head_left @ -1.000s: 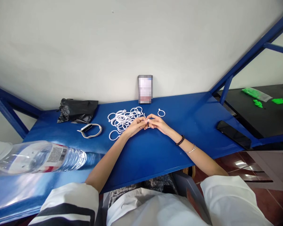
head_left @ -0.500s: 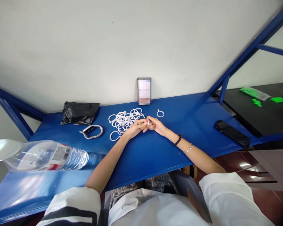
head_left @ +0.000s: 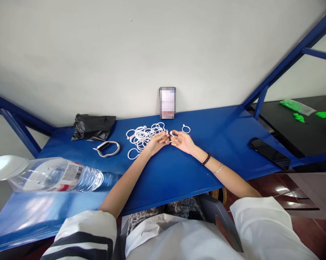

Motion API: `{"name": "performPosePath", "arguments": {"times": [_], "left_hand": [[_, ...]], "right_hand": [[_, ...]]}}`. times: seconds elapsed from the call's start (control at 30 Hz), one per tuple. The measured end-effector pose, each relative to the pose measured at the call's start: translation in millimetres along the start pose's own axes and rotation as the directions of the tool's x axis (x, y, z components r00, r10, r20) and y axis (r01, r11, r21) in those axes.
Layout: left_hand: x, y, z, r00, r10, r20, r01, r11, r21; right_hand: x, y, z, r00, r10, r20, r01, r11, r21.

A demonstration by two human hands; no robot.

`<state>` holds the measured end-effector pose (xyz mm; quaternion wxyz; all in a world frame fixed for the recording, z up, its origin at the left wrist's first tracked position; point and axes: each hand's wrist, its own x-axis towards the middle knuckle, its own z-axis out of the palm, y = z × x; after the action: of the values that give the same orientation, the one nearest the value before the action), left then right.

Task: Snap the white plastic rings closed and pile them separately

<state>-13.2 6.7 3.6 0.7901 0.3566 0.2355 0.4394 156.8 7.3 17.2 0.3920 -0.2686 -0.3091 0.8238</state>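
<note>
From my remote seat I see the fingertips of both hands meeting on one small white ring (head_left: 170, 135), just right of the pile of white rings (head_left: 141, 136). The left hand (head_left: 157, 141) pinches it from the pile's side with thumb and forefinger closed on it. The right hand (head_left: 183, 141) pinches it from the far side, its other fingers loosely curled and the palm turned partly up. Only short white bits of the ring show between the fingers. They lie along a line running from one hand to the other, roughly left to right across the blue table (head_left: 179, 173). I cannot tell which way its opening faces, because it is too small and mostly covered. The left hand's knuckles touch the pile's right edge. A single ring (head_left: 186, 129) lies flat right of the pile, just beyond the right hand's fingers. On the right wrist sit a dark bead bracelet (head_left: 207, 159) and a thin silver bangle (head_left: 218, 168). Behind the pile a blurred card (head_left: 167, 103) stands upright against the wall. Left of the pile lies a pale wristband (head_left: 107, 148), and further left and back a crumpled black bag (head_left: 93, 127). Well to the pile's left and nearer me a clear water bottle (head_left: 54, 176) lies on its side. Far right of the pile a dark phone (head_left: 269, 153) lies near the table's edge.
</note>
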Motion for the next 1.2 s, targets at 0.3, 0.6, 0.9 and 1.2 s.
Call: {"name": "performPosePath", "arguments": {"times": [0.3,0.6,0.9,1.2], "left_hand": [[0,1,-1.4,0.997,0.015,-0.073,-0.017,1.000,-0.026],[0,-3,-2.3,0.993,0.039,-0.107,-0.031,0.996,0.083],[0,-2,1.0,0.995,0.052,-0.081,-0.043,0.993,0.112],[-1,-1,3.9,0.996,0.086,0.005,-0.085,0.979,0.185]], "right_hand": [[2,2,-2,0.985,-0.120,-0.120,0.112,0.991,-0.075],[1,10,-7,0.834,-0.531,-0.147,0.337,0.702,-0.627],[-3,11,-1,0.855,-0.512,-0.085,0.362,0.706,-0.608],[-7,8,4,0.879,-0.477,0.016,0.378,0.675,-0.633]]}}
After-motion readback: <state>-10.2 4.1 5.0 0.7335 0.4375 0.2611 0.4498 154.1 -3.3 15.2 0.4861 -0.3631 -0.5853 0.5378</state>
